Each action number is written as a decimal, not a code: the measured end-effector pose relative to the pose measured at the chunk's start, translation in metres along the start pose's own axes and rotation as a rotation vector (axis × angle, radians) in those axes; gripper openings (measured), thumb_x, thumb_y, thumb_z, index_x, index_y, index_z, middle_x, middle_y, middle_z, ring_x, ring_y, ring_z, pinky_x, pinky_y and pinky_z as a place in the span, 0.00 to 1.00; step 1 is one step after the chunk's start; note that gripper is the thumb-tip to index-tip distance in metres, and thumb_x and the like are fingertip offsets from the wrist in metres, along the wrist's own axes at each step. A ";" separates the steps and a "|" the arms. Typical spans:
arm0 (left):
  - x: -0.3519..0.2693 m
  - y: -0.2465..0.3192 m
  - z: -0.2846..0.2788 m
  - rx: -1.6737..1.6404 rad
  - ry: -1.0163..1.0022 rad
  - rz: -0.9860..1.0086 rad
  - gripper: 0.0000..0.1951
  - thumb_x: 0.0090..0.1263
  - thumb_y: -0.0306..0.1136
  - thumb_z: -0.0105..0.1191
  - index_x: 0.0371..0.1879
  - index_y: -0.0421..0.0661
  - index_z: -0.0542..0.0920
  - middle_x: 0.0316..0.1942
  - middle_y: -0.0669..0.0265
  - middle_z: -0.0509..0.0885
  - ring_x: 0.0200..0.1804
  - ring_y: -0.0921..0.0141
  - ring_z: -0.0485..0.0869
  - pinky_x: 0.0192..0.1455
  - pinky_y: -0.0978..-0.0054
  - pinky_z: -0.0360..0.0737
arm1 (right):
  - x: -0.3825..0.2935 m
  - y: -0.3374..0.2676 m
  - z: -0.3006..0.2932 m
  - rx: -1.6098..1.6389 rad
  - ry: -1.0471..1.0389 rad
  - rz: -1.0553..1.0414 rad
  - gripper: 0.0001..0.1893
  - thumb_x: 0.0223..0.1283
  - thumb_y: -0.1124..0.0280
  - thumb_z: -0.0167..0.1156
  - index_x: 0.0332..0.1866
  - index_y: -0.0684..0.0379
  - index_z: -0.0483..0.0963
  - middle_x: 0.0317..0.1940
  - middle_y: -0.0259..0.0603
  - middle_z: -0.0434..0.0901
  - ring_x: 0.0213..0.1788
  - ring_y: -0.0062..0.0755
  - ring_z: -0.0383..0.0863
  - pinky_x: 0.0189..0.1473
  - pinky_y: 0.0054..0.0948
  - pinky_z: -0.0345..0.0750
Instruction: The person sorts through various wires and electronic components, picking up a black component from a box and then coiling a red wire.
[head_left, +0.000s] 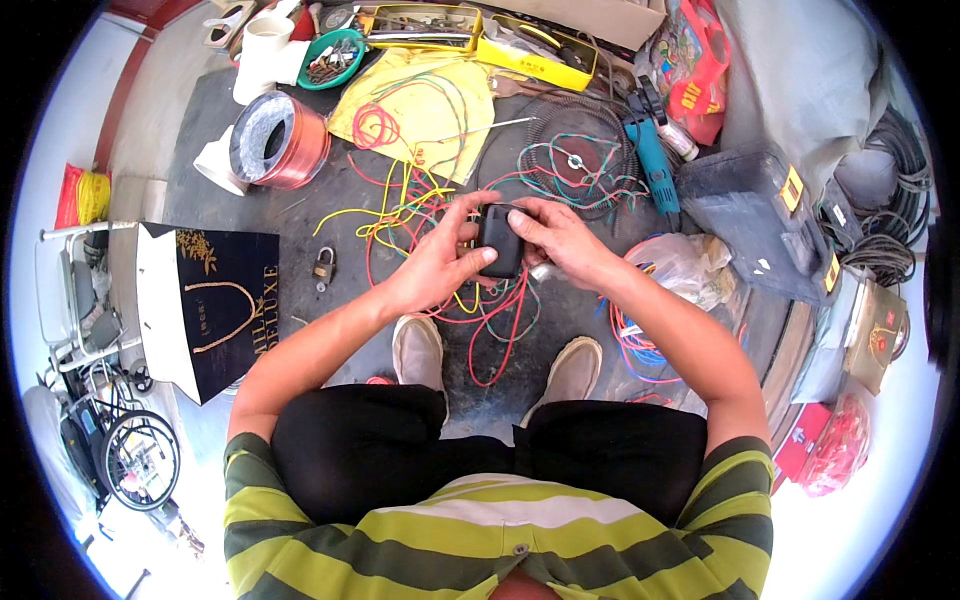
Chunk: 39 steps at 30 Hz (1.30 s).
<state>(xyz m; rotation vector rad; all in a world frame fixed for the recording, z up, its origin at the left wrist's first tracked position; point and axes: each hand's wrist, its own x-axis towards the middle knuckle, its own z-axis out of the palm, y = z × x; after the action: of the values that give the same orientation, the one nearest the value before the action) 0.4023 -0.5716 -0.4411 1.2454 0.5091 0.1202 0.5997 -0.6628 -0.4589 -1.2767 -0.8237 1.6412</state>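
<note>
Between my two hands is a small black rounded case (500, 241), held up over the dark floor mat. My left hand (448, 259) grips its left side, thumb on the front face and fingers around the edge. From the other side my right hand (559, 238) holds it, thumb near its upper right corner. Whether the case is closed all round cannot be seen, since fingers hide part of it. Beneath the hands spread loose red wires (517, 319), along with yellow wires (390, 214) and green ones. A small silvery cylindrical thing (541, 271) shows below my right hand.
To the left lie a padlock (324, 266), a black paper bag (217, 300) and a spool of copper-coloured wire (300, 142). An angle grinder (654, 165) and a black tool case (761, 217) are on the right. Yellow trays (536, 64) and a green bowl (352, 46) stand at the back.
</note>
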 end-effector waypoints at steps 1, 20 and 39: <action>-0.001 -0.004 -0.003 -0.003 0.021 0.015 0.30 0.79 0.26 0.45 0.75 0.51 0.48 0.52 0.53 0.79 0.52 0.65 0.83 0.48 0.65 0.89 | 0.001 0.002 0.002 0.189 0.055 0.053 0.26 0.73 0.48 0.54 0.61 0.61 0.72 0.33 0.32 0.79 0.27 0.17 0.75 0.29 0.22 0.71; 0.026 -0.034 0.005 -0.107 -0.277 -0.243 0.20 0.79 0.39 0.48 0.62 0.36 0.71 0.37 0.63 0.83 0.37 0.73 0.82 0.44 0.74 0.79 | -0.004 0.019 -0.032 0.737 0.197 -0.061 0.25 0.74 0.47 0.50 0.59 0.60 0.71 0.52 0.41 0.80 0.55 0.38 0.82 0.59 0.47 0.80; 0.031 -0.021 -0.075 0.826 -0.214 -0.267 0.24 0.68 0.23 0.58 0.65 0.42 0.72 0.54 0.55 0.84 0.56 0.66 0.84 0.57 0.68 0.81 | -0.330 0.110 -0.114 -0.170 1.166 0.291 0.21 0.70 0.53 0.59 0.42 0.66 0.77 0.21 0.35 0.75 0.16 0.20 0.73 0.17 0.25 0.68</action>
<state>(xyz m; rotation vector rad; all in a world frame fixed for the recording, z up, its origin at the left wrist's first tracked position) 0.3932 -0.5023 -0.4864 1.9464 0.5514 -0.4929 0.7138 -1.0102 -0.4573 -2.1754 -0.0379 0.7403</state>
